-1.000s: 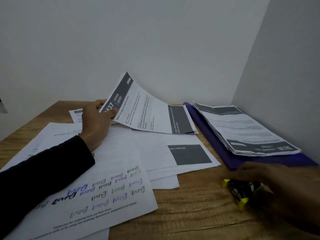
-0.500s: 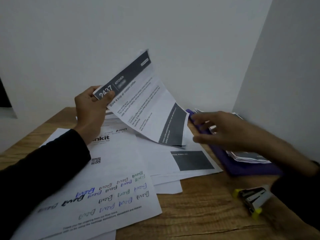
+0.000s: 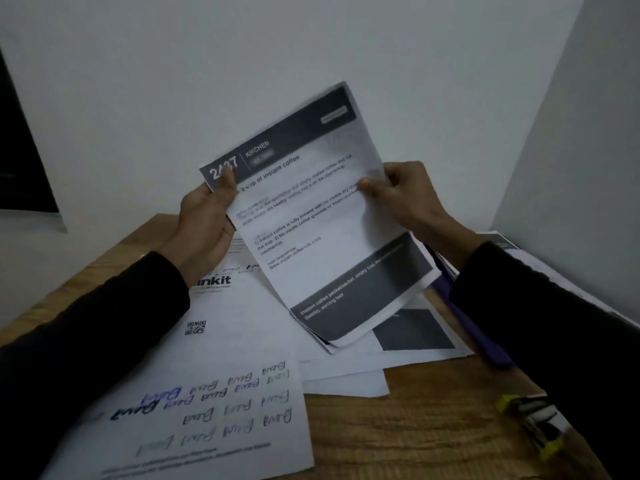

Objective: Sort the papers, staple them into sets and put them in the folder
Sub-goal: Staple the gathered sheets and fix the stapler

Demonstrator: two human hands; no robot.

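Note:
A printed sheet set (image 3: 311,216) with a dark header and footer is held up above the table, tilted. My left hand (image 3: 207,220) pinches its top left corner, thumb on the header. My right hand (image 3: 398,192) grips its right edge. More edges show behind its lower corner, so it is more than one sheet. Loose papers (image 3: 242,341) lie spread on the wooden table below. The purple folder (image 3: 485,341) lies at the right, mostly hidden by my right sleeve. A yellow and black stapler (image 3: 533,424) lies at the lower right.
A sheet with handwritten scribbles (image 3: 207,410) lies nearest me. A stack of printed sheets (image 3: 502,240) peeks out behind my right arm in the corner. White walls close the back and right. Bare wood (image 3: 433,427) shows between the papers and the stapler.
My right hand left the stapler, passed over the folder and took hold of the sheets' right edge. My left hand raised the sheets up off the pile.

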